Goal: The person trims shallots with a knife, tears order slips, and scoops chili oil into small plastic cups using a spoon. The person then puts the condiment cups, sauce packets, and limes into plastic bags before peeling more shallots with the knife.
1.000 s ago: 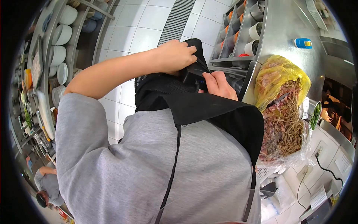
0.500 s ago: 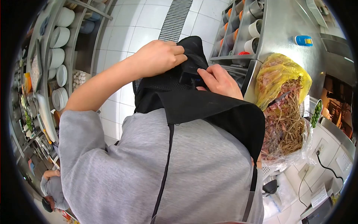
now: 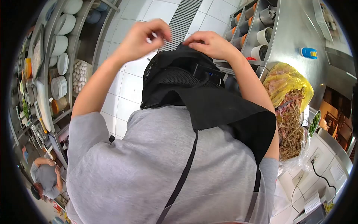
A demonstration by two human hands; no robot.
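Observation:
A black bag with a mesh panel (image 3: 175, 79) hangs at my front, with its mouth facing up. Inside or against it sits a small black box-shaped device (image 3: 207, 71) with a bluish spot and what looks like a cable. My right hand (image 3: 214, 45) pinches the bag's far upper edge between thumb and fingers. Raised to the left of that edge, my left hand (image 3: 147, 39) is loosely curled, slightly blurred, with gaps between its fingers and nothing visible in them. A black apron bib (image 3: 223, 108) lies folded down over my grey shirt.
At right, a yellow plastic bag (image 3: 287, 76) and brown stringy food (image 3: 292, 130) rest on a steel counter (image 3: 294, 33) near a blue-and-yellow item (image 3: 308, 53). Shelves at left hold white bowls (image 3: 59, 44) and eggs (image 3: 81, 76). Another person (image 3: 47, 177) works at lower left.
Both hands have moved up and away from the bag's middle. My left hand has let go of the black fabric; my right hand has shifted from the device to the far edge.

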